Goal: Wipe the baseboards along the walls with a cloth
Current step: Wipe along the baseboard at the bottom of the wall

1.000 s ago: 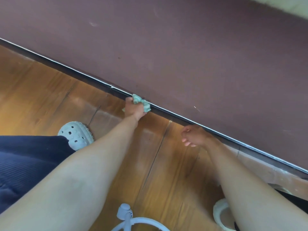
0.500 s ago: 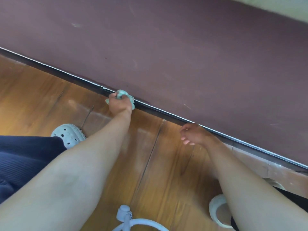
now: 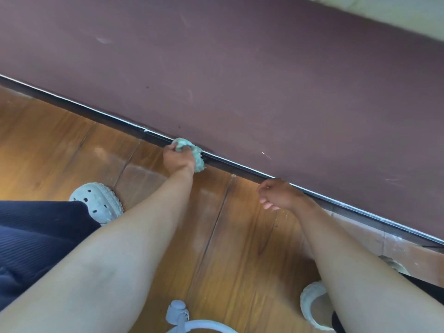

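Down low, cloth [image 3: 198, 156] bunched inside left fingers [image 3: 169, 150] — pressed against baseboard [image 3: 96, 117].

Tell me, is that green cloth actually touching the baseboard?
Touching. The head view shows the left hand gripping the bunched cloth and pressing it onto the dark baseboard, with no gap visible between them.

Light: soft, even, moderately bright. Warm glow is pooling on the glossy orange-brown wooden plank floor [image 3: 26, 174] at far left; pale sheen is showing mid-floor. Thin bright line is glinting along the dark baseboard strip [image 3: 72, 107]. Faint shadow is lying beneath the right forearm [image 3: 348, 260]. Edges are bending, slightly soft.
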Demonstrator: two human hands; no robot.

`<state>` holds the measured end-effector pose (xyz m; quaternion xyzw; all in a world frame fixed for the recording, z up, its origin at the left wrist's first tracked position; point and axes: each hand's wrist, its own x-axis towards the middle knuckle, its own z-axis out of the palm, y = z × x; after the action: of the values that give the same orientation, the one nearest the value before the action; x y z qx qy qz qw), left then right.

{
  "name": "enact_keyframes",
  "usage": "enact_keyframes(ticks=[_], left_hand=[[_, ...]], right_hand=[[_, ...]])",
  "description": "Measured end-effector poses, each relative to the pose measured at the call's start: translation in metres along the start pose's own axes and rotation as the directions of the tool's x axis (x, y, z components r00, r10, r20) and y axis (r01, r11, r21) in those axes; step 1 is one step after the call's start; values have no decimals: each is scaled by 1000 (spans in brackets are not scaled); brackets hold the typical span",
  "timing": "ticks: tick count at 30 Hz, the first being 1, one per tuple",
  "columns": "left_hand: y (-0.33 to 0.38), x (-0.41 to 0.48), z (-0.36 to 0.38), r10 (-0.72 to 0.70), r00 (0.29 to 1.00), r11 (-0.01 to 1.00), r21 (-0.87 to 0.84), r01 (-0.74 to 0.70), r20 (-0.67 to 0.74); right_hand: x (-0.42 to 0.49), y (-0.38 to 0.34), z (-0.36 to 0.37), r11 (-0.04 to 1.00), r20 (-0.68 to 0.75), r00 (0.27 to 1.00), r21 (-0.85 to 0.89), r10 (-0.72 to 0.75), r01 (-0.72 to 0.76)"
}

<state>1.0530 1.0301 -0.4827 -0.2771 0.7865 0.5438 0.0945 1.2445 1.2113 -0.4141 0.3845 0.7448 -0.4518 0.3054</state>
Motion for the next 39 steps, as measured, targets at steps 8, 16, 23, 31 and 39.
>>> enact_keyframes(ticks=[8, 16, 23, 31, 39], left_hand=[[-15, -50, 15, 88, 930, 963, 209, -171, 356], [-7, -30, 8, 32, 997, 990, 134, -41, 72], [-18, -66, 22, -83, 920, 993, 106, 45, 384], [-22, -33, 8, 236, 960, 914, 302, -271, 148], [-45, -56, 8, 404, 839, 713, 449, -538, 364]], right_hand=[[1, 9, -2, 999, -7, 999, 26, 33, -33], [0, 6, -2, 999, -7, 1000, 23, -25, 25], [0, 30, 1, 999, 8, 999, 19, 49, -49], [3, 43, -7, 999, 22, 999, 16, 30, -31], [5, 60, -15, 999, 48, 998, 18, 49, -50]])
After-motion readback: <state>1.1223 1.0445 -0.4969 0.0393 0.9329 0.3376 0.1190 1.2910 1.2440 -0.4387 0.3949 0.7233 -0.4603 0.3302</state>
